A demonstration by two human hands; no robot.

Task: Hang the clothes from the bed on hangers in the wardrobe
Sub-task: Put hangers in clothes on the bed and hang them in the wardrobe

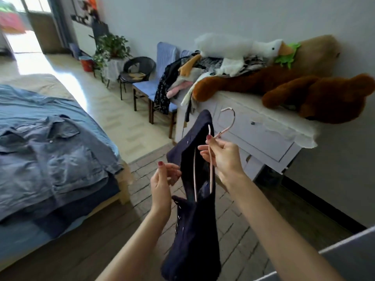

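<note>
A dark navy garment [195, 230] hangs from a pink hanger [211, 159] in the middle of the head view. My right hand [221, 157] grips the hanger just below its hook [228, 116]. My left hand [164, 179] is beside the garment's left edge with its fingers loosely curled; I cannot tell whether it touches the cloth. A blue denim shirt [50, 153] lies spread on the bed [18, 242] at the left, over a darker garment [77, 211].
A white drawer chest [261, 134] stands at the right with a brown plush bear [304, 92] and a white plush goose [239, 47]. A blue chair [162, 78] carries piled clothes. A grey panel edge [345, 254] shows at the lower right.
</note>
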